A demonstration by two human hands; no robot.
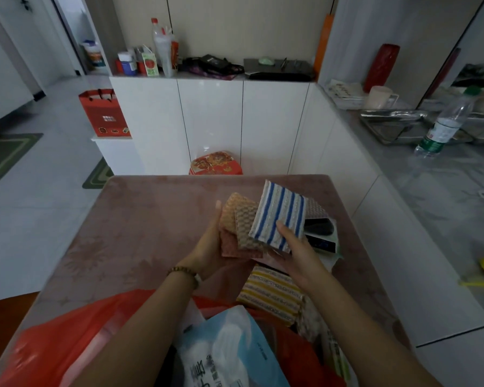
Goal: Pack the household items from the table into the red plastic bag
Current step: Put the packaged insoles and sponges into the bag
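Note:
Above the pink table (140,236) my left hand (210,247) holds a fan of orange and pink woven scouring cloths (239,224) from below. My right hand (296,252) pinches a blue-and-white striped cloth (280,216) at its lower edge, thumb on top, overlapping the woven ones. A yellow striped cloth (271,291) lies under my hands. The red plastic bag (56,339) sits open at the near edge, with a white-and-blue packet (229,350) in its mouth. Dark items (319,227) lie on the table behind the striped cloth.
White cabinets stand beyond the table, with a red floral box (215,163) on the floor against them. A grey counter on the right carries a water bottle (444,124) and a metal tray (391,127). A red gift bag (104,113) stands at the left.

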